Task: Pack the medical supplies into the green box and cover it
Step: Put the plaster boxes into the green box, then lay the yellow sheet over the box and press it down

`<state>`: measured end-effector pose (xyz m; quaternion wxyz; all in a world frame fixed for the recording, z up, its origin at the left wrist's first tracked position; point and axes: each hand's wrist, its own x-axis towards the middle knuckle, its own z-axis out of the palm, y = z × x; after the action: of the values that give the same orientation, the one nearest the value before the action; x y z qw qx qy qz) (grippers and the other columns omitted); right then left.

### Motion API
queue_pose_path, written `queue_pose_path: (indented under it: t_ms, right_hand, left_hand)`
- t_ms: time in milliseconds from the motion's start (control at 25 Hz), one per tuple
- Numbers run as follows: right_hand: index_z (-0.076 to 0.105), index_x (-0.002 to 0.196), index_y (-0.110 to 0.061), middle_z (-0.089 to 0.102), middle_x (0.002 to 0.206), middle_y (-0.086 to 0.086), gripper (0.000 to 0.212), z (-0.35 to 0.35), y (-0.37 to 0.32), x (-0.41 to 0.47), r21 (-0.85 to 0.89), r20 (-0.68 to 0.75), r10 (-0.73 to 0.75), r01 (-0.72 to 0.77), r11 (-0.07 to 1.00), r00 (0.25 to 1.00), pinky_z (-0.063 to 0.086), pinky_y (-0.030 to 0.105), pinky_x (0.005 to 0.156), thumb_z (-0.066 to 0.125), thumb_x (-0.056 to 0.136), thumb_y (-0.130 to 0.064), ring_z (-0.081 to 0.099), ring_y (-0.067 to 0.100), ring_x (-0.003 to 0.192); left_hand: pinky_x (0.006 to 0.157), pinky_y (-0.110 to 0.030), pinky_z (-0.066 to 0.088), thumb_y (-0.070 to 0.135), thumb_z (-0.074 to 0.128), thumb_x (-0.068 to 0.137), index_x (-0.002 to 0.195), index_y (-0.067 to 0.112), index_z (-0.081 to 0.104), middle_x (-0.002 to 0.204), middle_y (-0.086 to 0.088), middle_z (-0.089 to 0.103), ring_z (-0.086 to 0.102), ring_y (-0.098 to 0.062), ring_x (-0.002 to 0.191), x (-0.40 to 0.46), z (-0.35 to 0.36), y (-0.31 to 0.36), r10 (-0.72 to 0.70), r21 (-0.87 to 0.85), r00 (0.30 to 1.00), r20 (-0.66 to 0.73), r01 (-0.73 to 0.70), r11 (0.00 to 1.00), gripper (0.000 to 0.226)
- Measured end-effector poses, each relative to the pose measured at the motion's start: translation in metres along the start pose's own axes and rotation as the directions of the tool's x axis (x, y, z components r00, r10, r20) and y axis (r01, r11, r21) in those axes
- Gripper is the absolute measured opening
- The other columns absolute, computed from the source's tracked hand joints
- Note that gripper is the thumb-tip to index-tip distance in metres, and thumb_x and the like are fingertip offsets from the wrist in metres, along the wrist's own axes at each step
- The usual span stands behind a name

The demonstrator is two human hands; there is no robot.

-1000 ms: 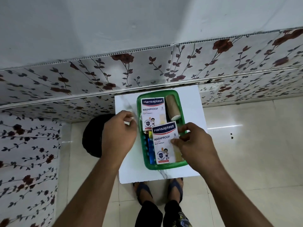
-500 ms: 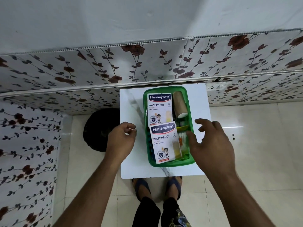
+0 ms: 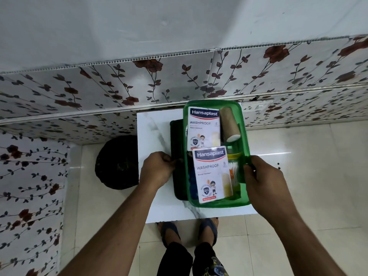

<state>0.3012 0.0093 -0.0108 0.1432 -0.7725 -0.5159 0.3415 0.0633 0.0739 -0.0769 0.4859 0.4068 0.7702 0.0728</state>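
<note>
A translucent green box point(image 3: 244, 134) sits over the right half of a small white table point(image 3: 154, 132). Inside lie two Hansaplast plaster packs, one far point(image 3: 204, 126) and one near point(image 3: 212, 174), a brown bandage roll point(image 3: 230, 124), cotton swabs point(image 3: 233, 172) and a blue item point(image 3: 192, 182) that is mostly hidden. My right hand point(image 3: 264, 182) grips the box's right rim. A dark green lid point(image 3: 177, 136) shows from under the box's left side. My left hand point(image 3: 159, 170) is closed on the lid's left edge.
A floral-patterned wall runs close behind the table. A black round object point(image 3: 117, 162) rests on the tiled floor to the left. My feet in sandals point(image 3: 169, 232) stand at the table's near edge.
My right hand let go of the near plaster pack, left it in the box and took the box's right rim. The box shifted right, uncovering the dark lid, which my left hand now holds.
</note>
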Motion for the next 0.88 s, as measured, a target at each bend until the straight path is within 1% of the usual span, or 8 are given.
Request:
queue_pose_path:
  t_ms: [80, 200, 320, 440, 600, 680, 760, 880]
  right_hand:
    - [0.059, 0.084, -0.011, 0.065, 0.066, 0.004, 0.020, -0.013, 0.008, -0.004, 0.033, -0.031, 0.029, -0.028, 0.999, 0.999, 0.047, 0.042, 0.057, 0.044, 0.098, -0.011, 0.058, 0.024, 0.059]
    - [0.056, 0.078, -0.012, 0.058, 0.059, 0.003, 0.022, -0.024, 0.017, -0.007, 0.065, -0.048, 0.068, -0.065, 0.996, 0.997, 0.043, 0.043, 0.055, 0.046, 0.097, -0.008, 0.052, 0.024, 0.055]
    - [0.054, 0.075, -0.014, 0.058, 0.059, 0.002, 0.023, -0.018, 0.018, -0.005, 0.056, -0.028, 0.070, -0.068, 0.996, 0.997, 0.043, 0.042, 0.054, 0.047, 0.096, -0.007, 0.053, 0.022, 0.055]
    - [0.060, 0.084, -0.012, 0.064, 0.070, 0.003, 0.018, 0.006, 0.007, -0.002, 0.054, 0.030, 0.042, -0.043, 0.998, 0.999, 0.048, 0.041, 0.055, 0.047, 0.096, -0.010, 0.060, 0.021, 0.061]
    - [0.061, 0.089, -0.015, 0.067, 0.080, 0.001, 0.016, 0.041, -0.017, 0.003, 0.127, 0.099, -0.024, 0.011, 0.992, 0.995, 0.046, 0.034, 0.058, 0.047, 0.097, -0.014, 0.060, 0.018, 0.066]
    - [0.064, 0.096, -0.018, 0.070, 0.088, -0.005, 0.014, 0.051, -0.022, 0.004, 0.170, 0.160, -0.024, -0.004, 0.985, 0.987, 0.049, 0.032, 0.064, 0.050, 0.097, -0.020, 0.064, 0.017, 0.071]
    - [0.067, 0.103, -0.023, 0.071, 0.096, -0.011, 0.015, 0.053, -0.020, 0.005, 0.240, 0.202, 0.017, -0.066, 0.969, 0.979, 0.053, 0.032, 0.068, 0.054, 0.096, -0.028, 0.069, 0.015, 0.075]
    - [0.070, 0.105, -0.026, 0.073, 0.101, -0.009, 0.021, 0.047, -0.011, 0.003, 0.422, 0.274, 0.084, -0.198, 0.885, 0.958, 0.047, 0.025, 0.053, 0.049, 0.099, -0.029, 0.070, 0.016, 0.065]
  left_hand:
    - [0.068, -0.036, 0.055, 0.032, 0.076, 0.072, 0.072, 0.010, 0.068, 0.071, -0.007, 0.071, 0.066, -0.025, 0.069, -0.001, 0.005, 0.005, 0.058, 0.132, 0.998, 0.016, -0.059, 0.989, 0.024]
    - [0.066, -0.044, 0.061, 0.019, 0.067, 0.077, 0.063, 0.006, 0.054, 0.064, -0.010, 0.061, 0.065, -0.029, 0.067, -0.012, -0.009, 0.014, 0.007, -0.026, 0.998, 0.062, -0.006, 1.000, 0.023]
    - [0.051, -0.029, 0.050, 0.021, 0.062, 0.077, 0.063, 0.001, 0.054, 0.067, -0.017, 0.062, 0.061, -0.022, 0.059, -0.039, -0.045, 0.019, 0.104, 0.030, 0.984, -0.142, -0.100, 0.994, 0.026]
    - [0.046, -0.025, 0.029, 0.020, 0.063, 0.075, 0.053, 0.007, 0.047, 0.065, -0.006, 0.050, 0.046, -0.013, 0.053, -0.078, -0.073, 0.033, 0.283, 0.197, 0.901, -0.329, -0.228, 0.954, 0.030]
    - [0.050, -0.021, 0.038, 0.039, 0.055, 0.071, 0.070, 0.020, 0.064, 0.086, 0.008, 0.059, 0.054, -0.005, 0.062, -0.100, -0.065, 0.052, 0.449, 0.402, 0.834, -0.321, -0.310, 0.862, 0.021]
    - [0.055, -0.022, 0.045, 0.047, 0.053, 0.069, 0.079, 0.018, 0.067, 0.107, 0.007, 0.066, 0.063, -0.015, 0.068, -0.102, -0.046, 0.058, 0.488, 0.495, 0.822, -0.294, -0.306, 0.813, 0.034]
    - [0.055, -0.023, 0.040, 0.051, 0.056, 0.068, 0.086, 0.013, 0.067, 0.128, 0.003, 0.063, 0.068, -0.023, 0.070, -0.102, -0.023, 0.063, 0.487, 0.570, 0.829, -0.273, -0.268, 0.776, 0.043]
    - [0.047, -0.023, 0.033, 0.052, 0.061, 0.070, 0.097, 0.015, 0.067, 0.138, -0.003, 0.055, 0.066, -0.024, 0.061, -0.097, 0.011, 0.065, 0.467, 0.623, 0.858, -0.215, -0.248, 0.742, 0.046]
